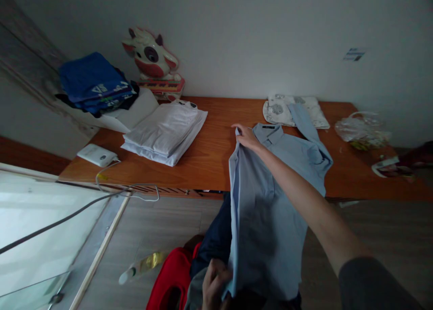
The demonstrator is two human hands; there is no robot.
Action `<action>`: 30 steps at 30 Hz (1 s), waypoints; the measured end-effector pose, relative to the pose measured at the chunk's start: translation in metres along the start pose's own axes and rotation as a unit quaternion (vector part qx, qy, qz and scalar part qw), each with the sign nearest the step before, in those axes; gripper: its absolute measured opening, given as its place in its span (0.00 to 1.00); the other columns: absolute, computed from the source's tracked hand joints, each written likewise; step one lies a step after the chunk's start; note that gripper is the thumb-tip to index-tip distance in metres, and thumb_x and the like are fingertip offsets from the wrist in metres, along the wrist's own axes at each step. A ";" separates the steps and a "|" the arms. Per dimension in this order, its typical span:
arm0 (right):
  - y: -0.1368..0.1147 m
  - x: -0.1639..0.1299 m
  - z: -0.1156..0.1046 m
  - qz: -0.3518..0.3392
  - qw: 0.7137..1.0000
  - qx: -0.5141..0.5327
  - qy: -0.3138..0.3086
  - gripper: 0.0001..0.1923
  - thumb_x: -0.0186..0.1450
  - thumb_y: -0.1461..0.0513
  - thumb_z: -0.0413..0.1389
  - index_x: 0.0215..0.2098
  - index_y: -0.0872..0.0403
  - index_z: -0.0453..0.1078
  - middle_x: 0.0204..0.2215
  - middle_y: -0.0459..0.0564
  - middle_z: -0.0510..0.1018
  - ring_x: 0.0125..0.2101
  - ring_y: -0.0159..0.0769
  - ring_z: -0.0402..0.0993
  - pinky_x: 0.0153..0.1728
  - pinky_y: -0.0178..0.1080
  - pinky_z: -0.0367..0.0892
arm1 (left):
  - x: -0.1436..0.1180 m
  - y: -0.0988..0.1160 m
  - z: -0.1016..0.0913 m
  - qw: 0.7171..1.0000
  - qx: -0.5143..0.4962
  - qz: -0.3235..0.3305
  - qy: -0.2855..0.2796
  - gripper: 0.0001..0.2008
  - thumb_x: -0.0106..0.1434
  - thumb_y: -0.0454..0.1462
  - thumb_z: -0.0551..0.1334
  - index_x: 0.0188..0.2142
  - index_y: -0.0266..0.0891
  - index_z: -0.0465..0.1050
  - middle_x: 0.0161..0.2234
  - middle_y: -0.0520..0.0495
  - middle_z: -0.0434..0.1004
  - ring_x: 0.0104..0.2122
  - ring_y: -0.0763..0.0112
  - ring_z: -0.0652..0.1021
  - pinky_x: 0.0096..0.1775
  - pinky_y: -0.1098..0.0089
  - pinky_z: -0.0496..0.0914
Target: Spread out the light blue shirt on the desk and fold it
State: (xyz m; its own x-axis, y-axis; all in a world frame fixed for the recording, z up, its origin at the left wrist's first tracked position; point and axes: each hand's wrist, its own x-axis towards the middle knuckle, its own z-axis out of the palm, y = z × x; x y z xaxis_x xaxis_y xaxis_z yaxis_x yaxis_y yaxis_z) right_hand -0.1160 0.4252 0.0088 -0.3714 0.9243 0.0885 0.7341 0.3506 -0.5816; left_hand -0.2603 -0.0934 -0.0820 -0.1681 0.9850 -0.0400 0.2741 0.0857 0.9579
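A light blue collared shirt [270, 201] lies front side up, its upper part on the wooden table and its lower part hanging over the front edge toward me. My right hand [247, 137] reaches across the shirt and grips its left shoulder edge, just beside the collar. Low in the view, my left hand [216, 280] is closed on the shirt's lower left edge near the hem. Between the two hands the left side runs in a straight fold. One sleeve [306, 122] lies bent at the upper right, its end over a white printed cloth [279, 111].
A stack of folded white shirts [165, 134] sits left on the table [216, 116], near a white power bank [97, 155] with a cable. Behind are blue clothes [98, 82] and a cow toy [154, 62]. A plastic bag [361, 129] lies right; a bottle [145, 265] is on the floor.
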 end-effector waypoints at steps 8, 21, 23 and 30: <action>0.067 -0.038 -0.020 0.096 0.993 -0.002 0.061 0.38 0.57 0.70 0.48 0.66 0.58 0.71 0.60 0.56 0.79 0.57 0.45 0.76 0.59 0.44 0.71 | 0.007 -0.030 0.009 0.966 0.064 0.156 -0.194 0.26 0.71 0.60 0.56 0.42 0.53 0.89 0.30 0.36 0.76 0.36 0.50 0.75 0.42 0.51 0.69; 0.068 -0.047 -0.006 0.078 0.982 -0.167 0.028 0.30 0.63 0.72 0.54 0.64 0.59 0.70 0.62 0.64 0.71 0.57 0.49 0.76 0.62 0.44 0.69 | 0.058 -0.019 0.071 0.872 0.317 0.110 -0.356 0.12 0.63 0.32 0.65 0.47 0.42 0.79 0.47 0.40 0.80 0.49 0.52 0.77 0.50 0.55 0.68; 0.069 -0.047 -0.007 0.074 0.982 -0.169 0.028 0.31 0.62 0.72 0.54 0.64 0.59 0.69 0.62 0.64 0.70 0.58 0.49 0.75 0.62 0.44 0.69 | 0.062 -0.018 0.062 0.896 0.245 0.108 -0.354 0.12 0.65 0.37 0.67 0.48 0.43 0.80 0.46 0.41 0.81 0.49 0.52 0.77 0.51 0.56 0.69; 0.076 -0.049 -0.003 0.057 0.987 -0.141 0.054 0.36 0.61 0.74 0.52 0.69 0.61 0.64 0.66 0.64 0.66 0.66 0.48 0.67 0.67 0.43 0.64 | 0.095 -0.029 0.027 0.990 -0.011 -0.088 -0.110 0.25 0.72 0.50 0.63 0.61 0.39 0.73 0.54 0.38 0.80 0.53 0.53 0.79 0.53 0.57 0.73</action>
State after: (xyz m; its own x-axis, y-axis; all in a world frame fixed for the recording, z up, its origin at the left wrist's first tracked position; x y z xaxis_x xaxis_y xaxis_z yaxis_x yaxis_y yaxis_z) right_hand -0.0402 0.4065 -0.0370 -0.2265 0.9654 0.1294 0.9023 0.2580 -0.3454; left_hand -0.2586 0.0015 -0.1217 -0.0008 0.9641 -0.2657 0.2385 0.2582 0.9362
